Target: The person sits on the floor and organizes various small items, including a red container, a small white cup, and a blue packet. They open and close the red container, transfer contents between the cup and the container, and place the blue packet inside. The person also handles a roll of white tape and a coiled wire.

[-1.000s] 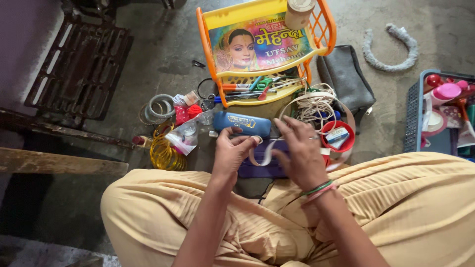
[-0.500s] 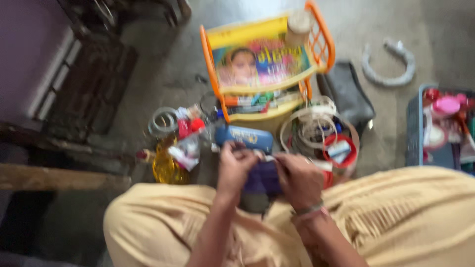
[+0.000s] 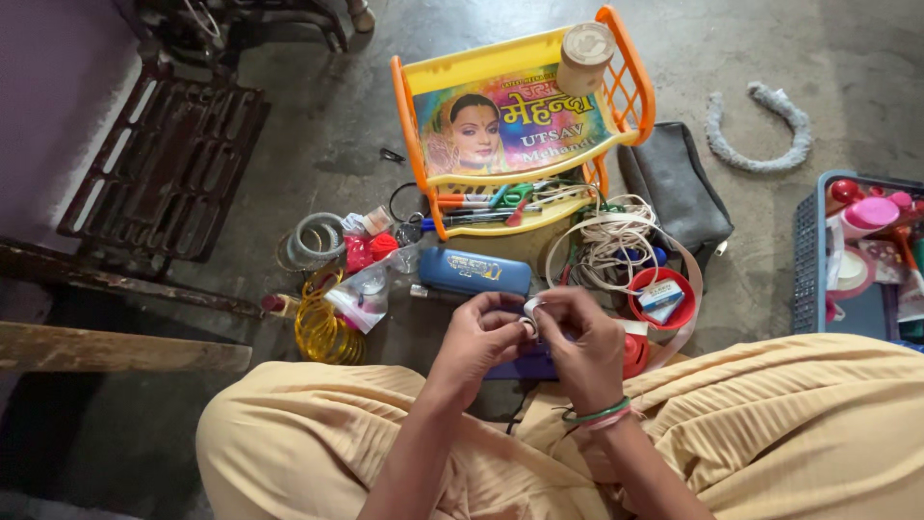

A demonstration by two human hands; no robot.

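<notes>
Looks like a home floor corner used for small craft work: bare grey concrete floor [image 3: 318,116], orange and yellow plastic rack [image 3: 520,125], heap of yellow bangles [image 3: 322,327], dark iron treadle frame [image 3: 159,169], blue plastic basket [image 3: 818,250].

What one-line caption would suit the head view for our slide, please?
Seated on the floor, both hands, left hand and right hand, pinch a pale strip.

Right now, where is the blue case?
The blue case lies on the floor just beyond both hands, in front of the yellow rack and left of the red bowl.
</notes>
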